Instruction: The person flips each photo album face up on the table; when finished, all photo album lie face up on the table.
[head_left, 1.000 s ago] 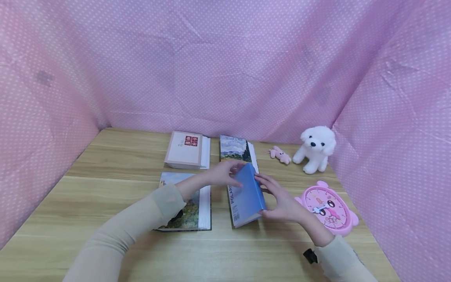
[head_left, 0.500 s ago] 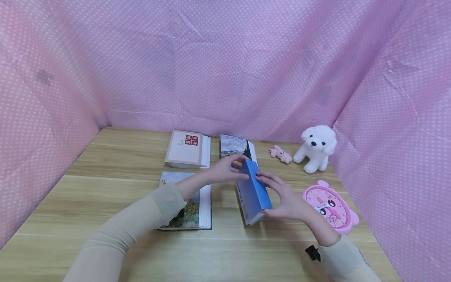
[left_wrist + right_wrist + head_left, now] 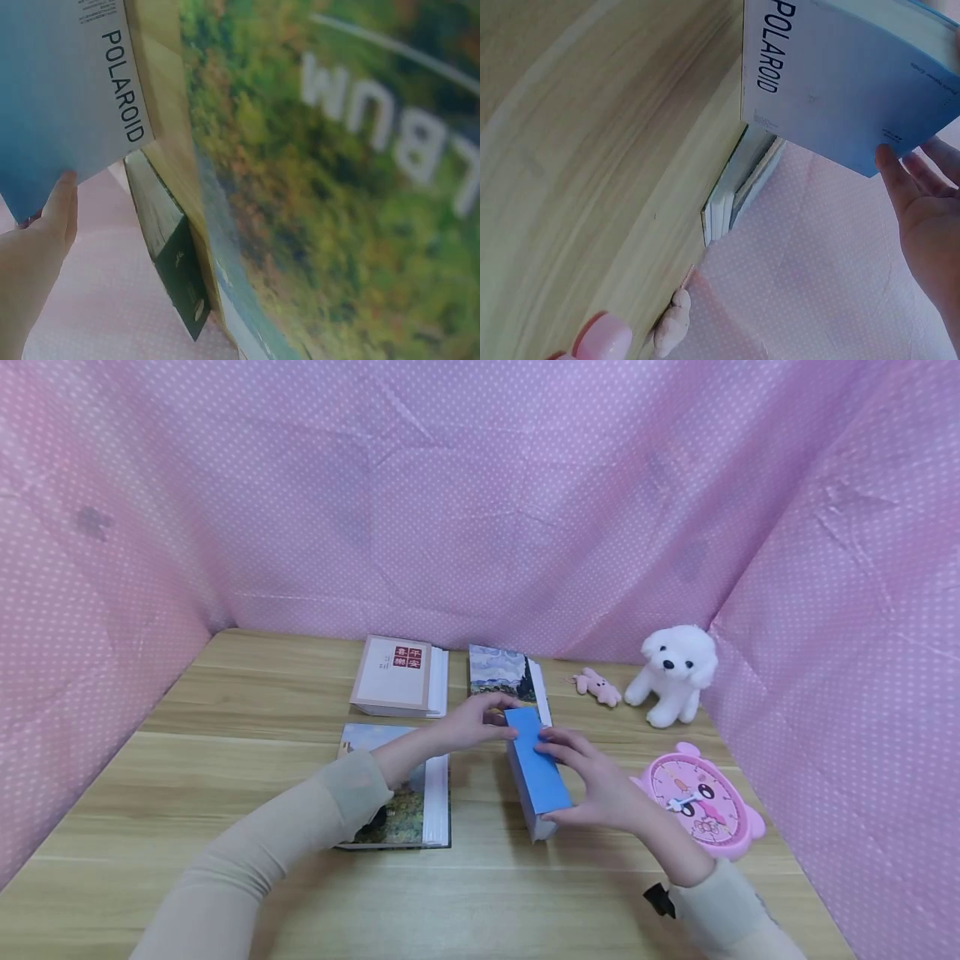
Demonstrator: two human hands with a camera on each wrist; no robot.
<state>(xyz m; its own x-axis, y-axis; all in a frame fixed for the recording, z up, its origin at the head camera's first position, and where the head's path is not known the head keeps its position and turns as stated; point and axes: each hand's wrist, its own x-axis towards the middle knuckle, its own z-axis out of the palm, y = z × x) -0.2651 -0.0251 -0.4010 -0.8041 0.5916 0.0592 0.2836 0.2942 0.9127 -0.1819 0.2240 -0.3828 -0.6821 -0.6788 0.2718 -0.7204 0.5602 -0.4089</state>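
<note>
A blue photo album (image 3: 538, 760) lettered POLAROID stands on its long edge on the table, its bright blue spine facing up. The left hand (image 3: 480, 720) holds the far end, thumb on the near cover in the left wrist view; its other fingers are partly hidden behind the album. On the right side, the right hand (image 3: 600, 781) grips the album, fingertips on the spine's edge and thumb at the near end. Just behind lies a landscape-painting album (image 3: 498, 668), partly covered. Another painting album (image 3: 397, 818) lies under the left forearm, with ALBUM lettering in the left wrist view.
A cream album (image 3: 393, 672) with red characters lies at the back left. To the right are a pink clock (image 3: 697, 802), a small pink plush (image 3: 596, 687) and a white toy dog (image 3: 671, 677). Pink dotted cloth (image 3: 480, 527) surrounds the wooden table (image 3: 187, 777).
The blue album has turned from a lean showing its front cover to upright with the spine on top. Both hands have kept hold of it, shifting only slightly.
</note>
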